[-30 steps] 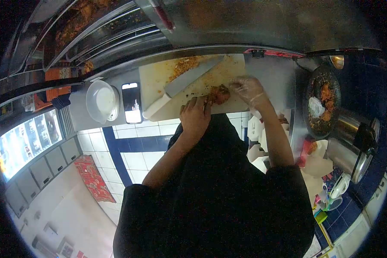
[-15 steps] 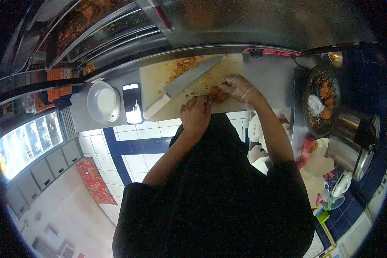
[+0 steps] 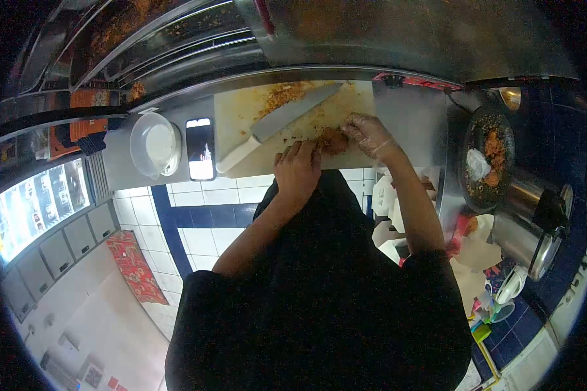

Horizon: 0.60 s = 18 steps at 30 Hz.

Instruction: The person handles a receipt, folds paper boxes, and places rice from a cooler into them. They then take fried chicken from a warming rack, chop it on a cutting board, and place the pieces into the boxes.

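Note:
A reddish-brown piece of food lies near the front edge of a pale cutting board, between my two hands. My bare left hand touches its left side with bent fingers. On the right, my right hand wears a clear plastic glove, and its fingers pinch the food's edge. Behind my left hand a large knife rests diagonally on the board, its white handle toward the lower left. Orange-brown crumbs are spread along the far side of the board.
Left of the board are a phone and a white plastic tub. At the right, a dark round pan holds orange food and a crumpled white item. Metal pots stand beside it. A steel panel rises behind the counter.
My right hand has opened its pinch slightly and turned beside the food, which now shows more. My left hand has barely moved. The whole view has shifted a little.

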{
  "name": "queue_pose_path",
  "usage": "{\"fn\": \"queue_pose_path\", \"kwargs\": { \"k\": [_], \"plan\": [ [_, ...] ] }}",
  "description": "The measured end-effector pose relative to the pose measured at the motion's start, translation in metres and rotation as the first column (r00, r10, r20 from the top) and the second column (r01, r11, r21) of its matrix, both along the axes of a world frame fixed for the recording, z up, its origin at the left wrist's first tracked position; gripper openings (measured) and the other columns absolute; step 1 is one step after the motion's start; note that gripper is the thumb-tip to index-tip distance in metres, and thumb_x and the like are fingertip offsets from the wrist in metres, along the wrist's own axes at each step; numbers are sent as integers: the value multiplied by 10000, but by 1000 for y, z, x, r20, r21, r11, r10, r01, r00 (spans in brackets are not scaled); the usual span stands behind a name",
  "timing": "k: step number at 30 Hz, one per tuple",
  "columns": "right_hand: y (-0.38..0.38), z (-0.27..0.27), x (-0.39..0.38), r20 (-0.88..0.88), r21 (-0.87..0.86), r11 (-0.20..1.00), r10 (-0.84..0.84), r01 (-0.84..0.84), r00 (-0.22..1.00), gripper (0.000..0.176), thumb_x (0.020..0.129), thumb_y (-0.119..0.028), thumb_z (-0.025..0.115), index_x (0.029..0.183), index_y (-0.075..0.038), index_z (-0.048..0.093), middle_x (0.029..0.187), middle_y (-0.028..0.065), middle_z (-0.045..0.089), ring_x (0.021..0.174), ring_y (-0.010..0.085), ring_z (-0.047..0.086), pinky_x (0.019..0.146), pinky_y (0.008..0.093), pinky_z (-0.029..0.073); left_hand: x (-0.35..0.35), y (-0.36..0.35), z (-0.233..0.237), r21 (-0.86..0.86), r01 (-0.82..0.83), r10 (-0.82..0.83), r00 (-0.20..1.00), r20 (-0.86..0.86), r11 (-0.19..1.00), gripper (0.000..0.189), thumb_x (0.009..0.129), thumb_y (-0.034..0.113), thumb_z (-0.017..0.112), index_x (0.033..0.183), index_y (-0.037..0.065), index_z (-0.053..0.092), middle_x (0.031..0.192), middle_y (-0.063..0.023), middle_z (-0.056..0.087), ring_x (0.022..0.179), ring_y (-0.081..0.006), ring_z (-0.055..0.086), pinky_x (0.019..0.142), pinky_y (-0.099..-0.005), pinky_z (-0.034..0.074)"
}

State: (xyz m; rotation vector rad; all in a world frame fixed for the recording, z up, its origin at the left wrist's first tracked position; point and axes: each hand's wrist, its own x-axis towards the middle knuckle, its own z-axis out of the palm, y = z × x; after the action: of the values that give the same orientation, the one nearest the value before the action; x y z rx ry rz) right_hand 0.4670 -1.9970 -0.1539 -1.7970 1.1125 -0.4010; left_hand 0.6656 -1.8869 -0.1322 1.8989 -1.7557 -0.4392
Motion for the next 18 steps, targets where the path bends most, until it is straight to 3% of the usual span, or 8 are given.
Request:
{"fn": "queue_pose_path", "kwargs": {
  "k": [4,7,9,10,12,13,15,18],
  "plan": [
    [-1,16,-2,-52,136,991,18,-10,998,217,964,-228,577,983,-11,580,921,155,627,771,271,591,740,388,490,2,0,3,73,-2,1,1000,4,997,159,868,210,641,952,75,637,867,-133,654,845,-344,649,741,-479,479],
    [0,12,-4,-102,121,986,-99,111,990,189,957,-212,573,993,-27,588,930,165,633,808,310,616,753,400,492,-1,-1,3,69,-5,5,1000,7,998,164,871,217,640,951,75,639,887,-134,661,857,-339,650,746,-475,478],
    [-3,-7,-10,-139,-101,942,-331,319,933,217,943,-216,584,1044,-25,593,1016,192,648,935,328,625,824,408,485,0,-2,4,63,-7,6,1000,26,998,161,879,230,636,944,83,649,880,-125,676,858,-319,664,757,-463,482],
    [-8,-2,-6,-137,-102,941,-335,323,932,217,943,-216,584,1044,-25,593,1016,192,648,935,328,625,824,408,485,0,-2,5,57,-19,17,1000,23,998,166,881,236,633,943,84,649,878,-124,675,861,-321,663,760,-464,484],
    [-19,11,2,-334,-77,887,-454,456,826,105,913,-140,590,991,-72,610,939,169,643,866,337,630,790,404,492,-1,-1,6,51,-21,20,1000,22,998,170,882,242,631,943,84,648,876,-123,674,864,-322,662,763,-465,486],
    [-23,0,0,-332,-76,883,-461,463,823,105,913,-140,590,991,-72,610,939,169,643,866,337,630,790,404,492,-1,-1,5,40,-24,22,999,39,999,169,881,243,634,942,86,649,877,-121,674,861,-323,662,764,-464,487],
    [-28,-28,-7,-23,-348,909,-253,229,967,158,852,-78,638,1009,-90,634,997,161,660,928,342,639,820,403,497,0,-1,4,29,-15,13,998,59,999,167,879,243,637,940,88,650,878,-118,674,858,-324,662,765,-463,487],
    [-21,-13,-2,-135,-440,879,-269,186,953,236,793,-36,681,1021,-86,647,1025,144,672,965,320,648,838,398,505,2,-2,4,82,-1,-3,998,55,997,179,871,244,648,958,88,652,880,-114,676,850,-317,664,759,-455,496]
  ]
}}
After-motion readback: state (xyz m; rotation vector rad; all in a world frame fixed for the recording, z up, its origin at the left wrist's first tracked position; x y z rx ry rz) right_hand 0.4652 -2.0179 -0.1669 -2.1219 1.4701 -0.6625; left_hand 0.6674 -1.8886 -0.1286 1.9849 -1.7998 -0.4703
